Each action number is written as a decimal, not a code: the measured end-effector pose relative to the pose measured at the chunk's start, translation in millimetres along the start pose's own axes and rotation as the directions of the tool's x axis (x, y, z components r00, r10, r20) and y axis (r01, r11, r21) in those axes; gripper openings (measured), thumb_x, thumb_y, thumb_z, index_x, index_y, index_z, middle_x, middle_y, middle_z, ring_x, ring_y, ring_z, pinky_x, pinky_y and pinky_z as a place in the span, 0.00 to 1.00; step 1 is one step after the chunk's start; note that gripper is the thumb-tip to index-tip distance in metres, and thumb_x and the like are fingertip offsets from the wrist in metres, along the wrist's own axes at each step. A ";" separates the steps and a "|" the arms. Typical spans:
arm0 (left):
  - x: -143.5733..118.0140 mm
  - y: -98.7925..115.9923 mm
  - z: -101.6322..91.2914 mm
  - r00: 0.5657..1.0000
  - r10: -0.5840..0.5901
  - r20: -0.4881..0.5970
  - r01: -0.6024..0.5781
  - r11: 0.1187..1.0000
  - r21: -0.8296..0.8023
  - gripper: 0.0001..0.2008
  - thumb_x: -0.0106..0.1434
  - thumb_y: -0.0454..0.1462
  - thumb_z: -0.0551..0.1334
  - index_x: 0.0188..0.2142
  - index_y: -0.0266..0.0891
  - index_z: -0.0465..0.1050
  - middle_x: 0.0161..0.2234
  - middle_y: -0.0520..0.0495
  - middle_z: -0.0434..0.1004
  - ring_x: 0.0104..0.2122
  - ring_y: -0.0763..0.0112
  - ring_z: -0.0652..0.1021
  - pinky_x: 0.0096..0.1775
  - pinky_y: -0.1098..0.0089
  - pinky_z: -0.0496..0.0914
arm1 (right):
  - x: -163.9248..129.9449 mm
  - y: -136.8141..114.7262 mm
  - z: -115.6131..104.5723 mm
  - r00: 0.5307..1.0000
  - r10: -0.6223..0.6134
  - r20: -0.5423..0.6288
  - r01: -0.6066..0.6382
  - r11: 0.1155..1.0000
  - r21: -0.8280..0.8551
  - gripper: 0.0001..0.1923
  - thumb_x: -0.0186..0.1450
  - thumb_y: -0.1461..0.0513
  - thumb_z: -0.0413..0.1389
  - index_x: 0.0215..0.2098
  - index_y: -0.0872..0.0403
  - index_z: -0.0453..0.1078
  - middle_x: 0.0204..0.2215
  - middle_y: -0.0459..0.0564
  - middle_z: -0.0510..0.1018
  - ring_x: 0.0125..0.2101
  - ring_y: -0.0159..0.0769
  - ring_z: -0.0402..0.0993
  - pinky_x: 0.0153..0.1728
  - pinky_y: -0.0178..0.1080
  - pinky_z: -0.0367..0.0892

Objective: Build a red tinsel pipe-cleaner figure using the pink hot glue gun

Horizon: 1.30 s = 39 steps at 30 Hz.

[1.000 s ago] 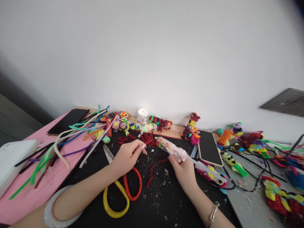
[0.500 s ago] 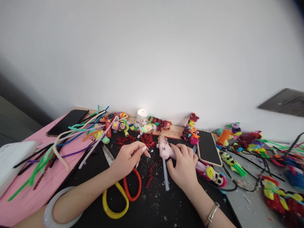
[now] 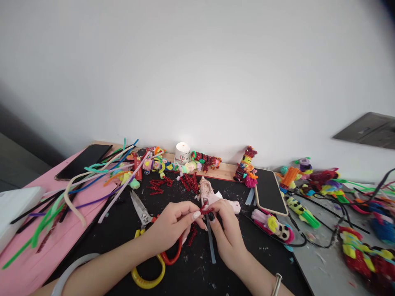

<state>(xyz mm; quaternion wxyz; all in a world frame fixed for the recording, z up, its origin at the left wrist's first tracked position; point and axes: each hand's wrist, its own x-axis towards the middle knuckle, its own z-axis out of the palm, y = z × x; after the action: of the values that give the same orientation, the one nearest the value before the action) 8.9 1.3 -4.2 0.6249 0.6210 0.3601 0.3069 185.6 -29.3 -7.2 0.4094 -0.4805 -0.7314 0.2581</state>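
Note:
My left hand and my right hand meet over the black mat. Both pinch a short red tinsel pipe cleaner piece between thumb and fingers. Just behind the fingers lies a pale pink hot glue gun, with a translucent glue stick sticking out toward me; my right hand partly covers the gun. Scissors with one yellow and one red handle lie under my left forearm, blades pointing away. More red tinsel pieces rest beyond my left hand, and one lies below the fingers.
Loose coloured pipe cleaners spread across a pink surface at left, near a phone. Pipe cleaner figures and a white paper roll stand along the wall. Another phone, cables and several figures lie at right.
My right hand has left the glue gun and moved nearer to me, joining my left hand at the red tinsel piece. My left hand has shifted right and toward me.

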 end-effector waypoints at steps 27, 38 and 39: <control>-2.6 3.0 1.7 0.998 -0.035 0.058 0.034 0.999 0.019 0.14 0.67 0.43 0.52 0.31 0.35 0.66 0.22 0.50 0.75 0.13 0.82 0.61 0.16 0.79 0.54 | 1.3 0.7 3.9 0.995 0.055 0.079 -0.066 0.988 0.141 0.12 0.69 0.62 0.41 0.30 0.53 0.60 0.28 0.47 0.66 0.31 0.36 0.61 0.34 0.39 0.58; -2.8 5.2 0.9 0.994 0.000 0.109 -0.012 0.994 0.108 0.13 0.67 0.39 0.52 0.28 0.36 0.64 0.21 0.51 0.73 0.16 0.81 0.63 0.19 0.79 0.56 | 1.7 -0.8 2.4 0.995 0.039 0.087 -0.056 0.976 0.211 0.12 0.69 0.63 0.42 0.27 0.53 0.57 0.26 0.45 0.63 0.28 0.33 0.59 0.30 0.36 0.56; -3.1 5.4 0.8 0.993 0.001 0.115 -0.013 0.994 0.106 0.13 0.67 0.40 0.52 0.28 0.36 0.64 0.21 0.51 0.73 0.16 0.81 0.64 0.19 0.79 0.57 | 1.6 -0.9 2.1 0.996 0.036 0.086 -0.054 0.975 0.214 0.12 0.69 0.63 0.43 0.26 0.53 0.57 0.25 0.45 0.63 0.28 0.33 0.59 0.29 0.36 0.56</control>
<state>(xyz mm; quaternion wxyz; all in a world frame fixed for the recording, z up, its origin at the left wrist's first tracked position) 8.2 -1.5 1.4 0.6095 0.6713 0.3373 0.2532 183.0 -28.2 -7.1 0.4229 -0.4384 -0.7042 0.3647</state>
